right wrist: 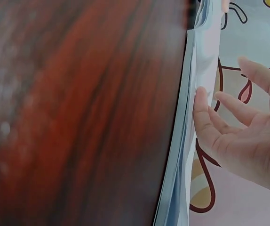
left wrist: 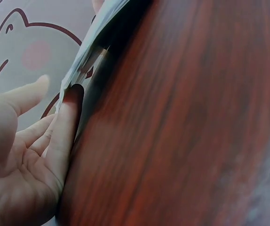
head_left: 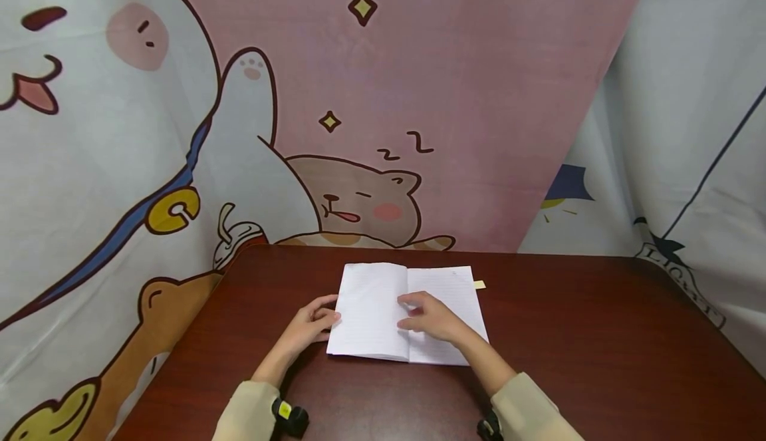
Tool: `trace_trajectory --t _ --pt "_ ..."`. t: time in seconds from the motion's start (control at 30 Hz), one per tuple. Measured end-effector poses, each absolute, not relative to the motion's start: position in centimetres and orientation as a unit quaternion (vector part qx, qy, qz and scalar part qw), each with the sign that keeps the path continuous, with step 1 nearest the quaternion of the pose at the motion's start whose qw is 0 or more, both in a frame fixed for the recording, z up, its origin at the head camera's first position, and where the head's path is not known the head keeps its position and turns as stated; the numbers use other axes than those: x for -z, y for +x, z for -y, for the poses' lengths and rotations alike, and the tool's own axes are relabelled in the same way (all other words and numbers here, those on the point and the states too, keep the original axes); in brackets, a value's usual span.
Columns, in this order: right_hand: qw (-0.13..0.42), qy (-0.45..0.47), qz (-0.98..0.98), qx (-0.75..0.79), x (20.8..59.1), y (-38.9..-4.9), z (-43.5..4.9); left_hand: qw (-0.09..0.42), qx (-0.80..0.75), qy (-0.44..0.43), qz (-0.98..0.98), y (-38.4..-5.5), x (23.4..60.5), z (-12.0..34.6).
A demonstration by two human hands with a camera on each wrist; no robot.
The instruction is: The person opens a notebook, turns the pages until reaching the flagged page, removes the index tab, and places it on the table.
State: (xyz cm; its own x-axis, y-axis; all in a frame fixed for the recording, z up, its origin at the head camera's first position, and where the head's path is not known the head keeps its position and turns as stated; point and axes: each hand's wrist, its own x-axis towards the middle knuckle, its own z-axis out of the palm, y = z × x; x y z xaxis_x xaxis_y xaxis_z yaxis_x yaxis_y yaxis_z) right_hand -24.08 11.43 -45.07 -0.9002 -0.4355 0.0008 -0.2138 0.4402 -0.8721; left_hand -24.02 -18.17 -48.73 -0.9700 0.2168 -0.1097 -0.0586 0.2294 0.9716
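An open notebook [head_left: 371,308] with white lined pages lies on the table. At its left edge is my left hand [head_left: 312,324]. In the left wrist view, fingers of that hand [left wrist: 31,155] reach the notebook's edge [left wrist: 85,52], one partly beneath it, while the thumb stands apart. Over the right-hand page, close to the centre fold, my right hand [head_left: 432,316] has its fingers spread and loosely bent. The right wrist view shows the little-finger side of this hand [right wrist: 243,127] against the paper [right wrist: 205,61], with no page pinched.
The reddish-brown wooden table [head_left: 598,334] extends around the notebook. A pale yellow tab [head_left: 480,285] sticks out at the notebook's upper right edge. Behind the table hangs a cartoon-printed cloth [head_left: 479,95], and a white cloth [head_left: 694,128] hangs at the right.
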Motion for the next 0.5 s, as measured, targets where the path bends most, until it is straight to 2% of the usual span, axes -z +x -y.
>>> trace_trajectory --t 0.5 --pt "0.144 -0.178 -0.818 0.528 44.95 -24.26 -11.89 0.122 -0.619 0.080 -0.772 -23.76 48.43 18.28"
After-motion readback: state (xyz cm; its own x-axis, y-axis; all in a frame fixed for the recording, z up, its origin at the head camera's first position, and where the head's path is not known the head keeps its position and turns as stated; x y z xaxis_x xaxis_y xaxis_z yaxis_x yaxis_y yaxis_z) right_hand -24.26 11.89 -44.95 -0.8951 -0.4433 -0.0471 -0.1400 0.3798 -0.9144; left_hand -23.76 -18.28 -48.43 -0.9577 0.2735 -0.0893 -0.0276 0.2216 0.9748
